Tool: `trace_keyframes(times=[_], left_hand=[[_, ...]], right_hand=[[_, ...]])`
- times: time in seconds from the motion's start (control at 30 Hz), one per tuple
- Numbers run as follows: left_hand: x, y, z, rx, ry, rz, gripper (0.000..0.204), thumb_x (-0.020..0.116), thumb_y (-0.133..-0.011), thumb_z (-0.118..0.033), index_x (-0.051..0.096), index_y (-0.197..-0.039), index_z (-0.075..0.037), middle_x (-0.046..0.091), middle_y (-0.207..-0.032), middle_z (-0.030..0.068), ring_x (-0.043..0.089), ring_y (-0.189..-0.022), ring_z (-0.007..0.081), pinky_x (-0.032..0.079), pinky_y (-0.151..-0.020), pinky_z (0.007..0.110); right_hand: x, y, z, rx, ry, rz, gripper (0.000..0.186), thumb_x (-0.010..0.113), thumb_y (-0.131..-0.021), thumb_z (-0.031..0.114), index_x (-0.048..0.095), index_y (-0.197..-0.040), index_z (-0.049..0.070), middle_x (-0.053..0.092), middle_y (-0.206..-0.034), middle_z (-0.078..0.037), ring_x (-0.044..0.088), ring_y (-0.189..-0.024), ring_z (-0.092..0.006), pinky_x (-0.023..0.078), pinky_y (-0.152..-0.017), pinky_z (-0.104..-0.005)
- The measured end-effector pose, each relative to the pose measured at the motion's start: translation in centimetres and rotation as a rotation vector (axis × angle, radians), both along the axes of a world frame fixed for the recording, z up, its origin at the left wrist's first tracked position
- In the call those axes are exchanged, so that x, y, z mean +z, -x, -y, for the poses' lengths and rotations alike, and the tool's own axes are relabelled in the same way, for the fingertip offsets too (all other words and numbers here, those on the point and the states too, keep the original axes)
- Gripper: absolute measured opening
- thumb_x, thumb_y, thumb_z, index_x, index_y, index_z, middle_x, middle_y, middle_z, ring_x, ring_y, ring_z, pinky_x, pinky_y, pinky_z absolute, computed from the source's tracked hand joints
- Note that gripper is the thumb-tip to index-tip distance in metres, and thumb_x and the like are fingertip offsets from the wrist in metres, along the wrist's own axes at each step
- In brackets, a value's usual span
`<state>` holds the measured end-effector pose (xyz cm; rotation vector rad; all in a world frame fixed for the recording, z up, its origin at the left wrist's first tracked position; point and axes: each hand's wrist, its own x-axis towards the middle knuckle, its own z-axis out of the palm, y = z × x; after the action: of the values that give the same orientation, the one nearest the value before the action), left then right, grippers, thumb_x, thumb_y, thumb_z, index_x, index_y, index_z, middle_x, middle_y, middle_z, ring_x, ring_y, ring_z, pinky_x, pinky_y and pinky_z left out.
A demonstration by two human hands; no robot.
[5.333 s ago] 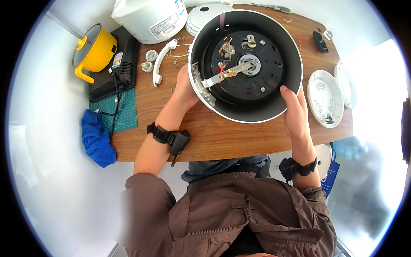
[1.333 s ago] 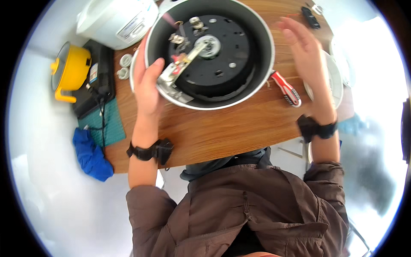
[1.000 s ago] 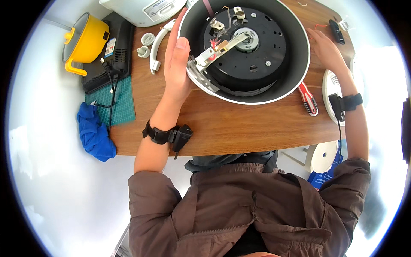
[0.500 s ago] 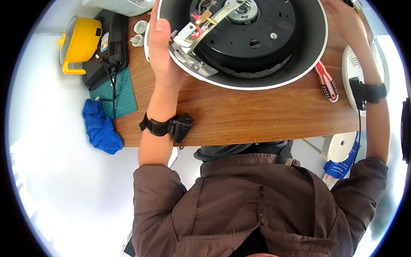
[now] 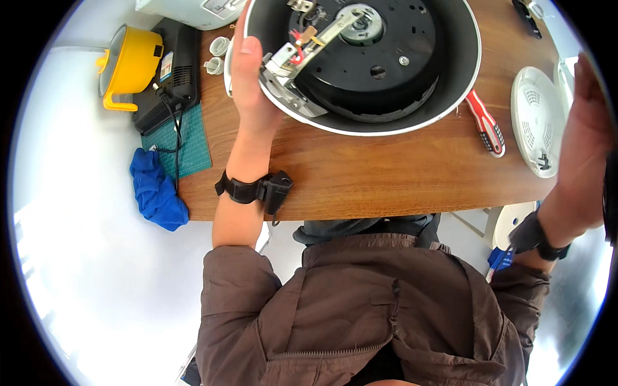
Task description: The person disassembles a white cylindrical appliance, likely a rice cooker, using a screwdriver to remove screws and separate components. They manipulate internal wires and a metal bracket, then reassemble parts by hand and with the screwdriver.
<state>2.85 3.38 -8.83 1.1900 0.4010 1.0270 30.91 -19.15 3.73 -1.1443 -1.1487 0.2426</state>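
Observation:
An opened rice cooker body (image 5: 450,77), white-rimmed with a black round inner shell, lies at the top of the view with its inside facing up. Inside it run a metal bracket (image 5: 325,36), red wires and small fittings. My left hand (image 5: 254,87) is closed round its left rim, thumb showing on the near side and the other fingers mostly hidden. Off the table at the far right, my right hand (image 5: 584,128) is raised with its fingers stretched out and nothing seen in it. Nearest to that hand lies a white vented base cover (image 5: 529,116).
A red-and-white-handled screwdriver (image 5: 487,125) lies right of the cooker, its shaft hidden. To the left are a yellow pot (image 5: 136,63), a black case with a cable (image 5: 187,71), small clear cups (image 5: 215,65), a green cutting mat (image 5: 193,141) and a blue cloth (image 5: 154,193).
My right hand has left the cooker's far right side and come back toward me, out to the right edge. The left hand keeps its hold; the cooker sits slightly differently in view.

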Motion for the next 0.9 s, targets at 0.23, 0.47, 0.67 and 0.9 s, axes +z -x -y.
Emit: trace_keyframes(times=[0.23, 0.47, 0.67, 0.9], left_hand=[[1.7, -1.3, 1.3, 0.062, -0.089, -0.08, 0.071, 0.047, -0.102, -0.046, 0.034, -0.157, -0.004, 0.051, -0.148, 0.0156, 0.054, -0.132, 0.0271, 0.045, -0.111, 0.041], [1.7, -1.9, 0.6, -0.052, -0.16, -0.003, 0.073, 0.049, -0.101, -0.048, 0.034, -0.157, -0.003, 0.049, -0.15, 0.0165, 0.053, -0.134, 0.0278, 0.044, -0.113, 0.042], [1.7, -2.1, 1.0, -0.003, -0.144, -0.017, 0.077, 0.05, -0.099, -0.05, 0.034, -0.157, -0.002, 0.048, -0.151, 0.0179, 0.052, -0.136, 0.0285, 0.043, -0.115, 0.042], [1.3, -1.5, 0.9, 0.025, -0.122, -0.065, 0.076, 0.047, -0.1, -0.05, 0.032, -0.158, -0.003, 0.049, -0.15, 0.0172, 0.052, -0.136, 0.0281, 0.044, -0.113, 0.042]], right_hand=[[-2.9, 4.9, 0.1, 0.306, -0.013, -0.336, 0.025, 0.045, -0.108, 0.007, 0.06, -0.125, -0.004, 0.067, -0.109, -0.019, 0.061, -0.103, -0.0248, 0.049, -0.09, -0.0358], [-2.8, 6.0, 0.0, 0.076, 0.177, 0.023, 0.022, 0.045, -0.108, 0.004, 0.061, -0.119, -0.005, 0.071, -0.106, -0.02, 0.07, -0.1, -0.0257, 0.055, -0.091, -0.0352], [-2.2, 7.4, -0.2, -0.019, 0.25, 0.197, 0.019, 0.047, -0.108, 0.003, 0.063, -0.114, -0.006, 0.073, -0.1, -0.02, 0.072, -0.094, -0.0257, 0.058, -0.089, -0.0353], [-3.1, 7.2, -1.3, 0.027, 0.228, 0.244, 0.018, 0.048, -0.107, 0.001, 0.063, -0.114, -0.007, 0.074, -0.1, -0.021, 0.073, -0.094, -0.0256, 0.058, -0.087, -0.0341]])
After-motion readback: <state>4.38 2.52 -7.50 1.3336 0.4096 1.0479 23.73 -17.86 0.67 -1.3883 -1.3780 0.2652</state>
